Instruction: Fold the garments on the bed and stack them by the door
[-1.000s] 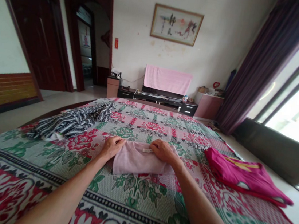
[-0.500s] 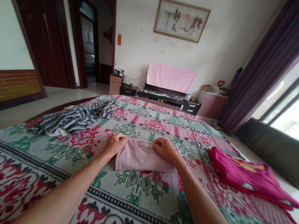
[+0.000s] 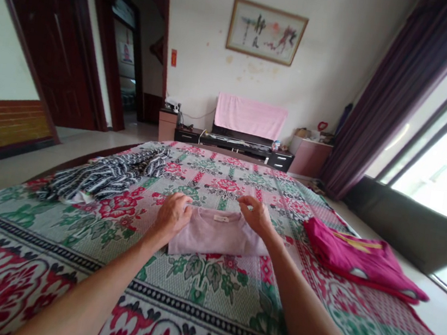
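A pale pink knit top (image 3: 214,235), folded into a flat bundle with its neckline and small white label at the far edge, lies on the floral bedspread (image 3: 191,287). At its far left corner, my left hand (image 3: 175,215) has curled fingers closed on the fabric. Over the far right corner is my right hand (image 3: 257,217), its thumb and forefinger apart with no cloth visible between them. Its lower fingers are partly hidden. The right end of the top lies partly behind my right wrist.
To the left sits a rumpled black-and-white patterned garment (image 3: 107,174). A folded magenta garment (image 3: 364,257) with a yellow strip lies at the right near the bed edge. Beyond the bed stand a low black cabinet (image 3: 226,143) and a screen under a pink cloth (image 3: 250,116).
My right hand has let go of the neckline and shifted right, uncovering the label. My left hand stays at the left corner, turned slightly. The camera view has swung a little right.
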`<state>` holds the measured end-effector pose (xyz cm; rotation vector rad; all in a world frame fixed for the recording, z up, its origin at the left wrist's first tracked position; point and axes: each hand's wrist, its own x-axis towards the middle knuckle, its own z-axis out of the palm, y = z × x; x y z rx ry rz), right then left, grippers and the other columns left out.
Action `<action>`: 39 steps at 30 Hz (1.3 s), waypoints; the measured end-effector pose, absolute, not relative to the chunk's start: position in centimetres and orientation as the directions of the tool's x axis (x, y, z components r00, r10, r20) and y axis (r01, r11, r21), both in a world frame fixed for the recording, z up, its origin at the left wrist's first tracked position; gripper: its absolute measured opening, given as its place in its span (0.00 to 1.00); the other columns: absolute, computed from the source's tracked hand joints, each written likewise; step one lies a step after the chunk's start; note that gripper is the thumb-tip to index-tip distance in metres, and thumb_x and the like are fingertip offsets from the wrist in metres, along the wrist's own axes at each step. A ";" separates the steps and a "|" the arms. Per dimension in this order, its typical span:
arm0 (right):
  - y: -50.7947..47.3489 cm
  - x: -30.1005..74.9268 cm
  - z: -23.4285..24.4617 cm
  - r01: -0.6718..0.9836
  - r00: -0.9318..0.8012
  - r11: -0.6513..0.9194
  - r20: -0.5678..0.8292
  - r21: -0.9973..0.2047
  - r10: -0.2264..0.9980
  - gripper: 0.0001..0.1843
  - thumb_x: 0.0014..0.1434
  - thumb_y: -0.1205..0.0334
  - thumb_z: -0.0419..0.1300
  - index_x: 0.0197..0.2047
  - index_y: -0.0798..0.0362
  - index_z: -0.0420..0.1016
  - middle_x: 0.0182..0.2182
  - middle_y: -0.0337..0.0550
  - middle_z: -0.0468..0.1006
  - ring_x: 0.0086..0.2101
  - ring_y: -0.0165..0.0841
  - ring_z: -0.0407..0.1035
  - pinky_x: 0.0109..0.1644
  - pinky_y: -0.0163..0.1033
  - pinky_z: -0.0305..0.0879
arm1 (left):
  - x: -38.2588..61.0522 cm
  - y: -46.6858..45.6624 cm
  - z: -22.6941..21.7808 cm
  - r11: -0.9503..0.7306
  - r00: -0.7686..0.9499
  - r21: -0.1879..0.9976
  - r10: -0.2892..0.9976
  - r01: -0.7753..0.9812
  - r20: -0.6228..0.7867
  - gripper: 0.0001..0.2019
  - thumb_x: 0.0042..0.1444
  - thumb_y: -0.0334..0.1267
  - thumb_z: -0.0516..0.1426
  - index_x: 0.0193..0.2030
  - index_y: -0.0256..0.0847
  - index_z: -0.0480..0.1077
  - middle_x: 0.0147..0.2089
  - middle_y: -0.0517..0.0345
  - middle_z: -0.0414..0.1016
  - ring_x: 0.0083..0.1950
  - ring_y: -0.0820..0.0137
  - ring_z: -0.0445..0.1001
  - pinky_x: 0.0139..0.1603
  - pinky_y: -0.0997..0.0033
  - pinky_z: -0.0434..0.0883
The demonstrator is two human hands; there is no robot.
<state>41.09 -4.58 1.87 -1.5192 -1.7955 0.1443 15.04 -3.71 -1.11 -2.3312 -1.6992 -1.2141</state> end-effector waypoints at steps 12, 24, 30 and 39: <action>-4.6 41.6 1.0 0.891 -0.129 0.276 0.381 -0.360 0.916 0.12 0.54 0.69 0.55 0.38 0.54 0.78 0.40 0.46 0.79 0.41 0.34 0.73 0.50 0.36 0.63 | 16.4 -4.9 -1.9 -0.685 0.519 0.318 0.714 0.655 0.470 0.13 0.58 0.37 0.53 0.46 0.39 0.74 0.49 0.50 0.75 0.52 0.64 0.71 0.56 0.66 0.67; -5.1 41.5 1.0 0.918 -0.167 0.255 0.287 -0.305 0.943 0.13 0.58 0.64 0.54 0.39 0.54 0.79 0.38 0.46 0.79 0.38 0.34 0.72 0.45 0.34 0.62 | 16.6 -4.8 -3.0 -0.663 0.461 0.246 0.696 0.707 0.551 0.12 0.57 0.37 0.54 0.45 0.38 0.74 0.46 0.49 0.75 0.50 0.63 0.72 0.55 0.63 0.69; -5.1 40.9 0.7 0.935 -0.083 0.187 0.326 -0.302 0.942 0.12 0.57 0.65 0.53 0.36 0.55 0.78 0.35 0.45 0.79 0.36 0.32 0.71 0.41 0.32 0.60 | 16.7 -4.6 -3.2 -0.657 0.462 0.226 0.695 0.719 0.551 0.13 0.57 0.38 0.54 0.45 0.37 0.74 0.46 0.49 0.75 0.51 0.63 0.71 0.55 0.64 0.69; -5.5 40.1 0.5 0.936 -0.140 0.254 0.403 -0.244 0.904 0.12 0.58 0.65 0.55 0.43 0.52 0.76 0.42 0.45 0.78 0.40 0.33 0.71 0.47 0.36 0.59 | 16.7 -4.6 -3.2 -0.651 0.477 0.206 0.702 0.731 0.529 0.12 0.57 0.38 0.54 0.44 0.37 0.74 0.45 0.48 0.74 0.50 0.62 0.71 0.54 0.62 0.69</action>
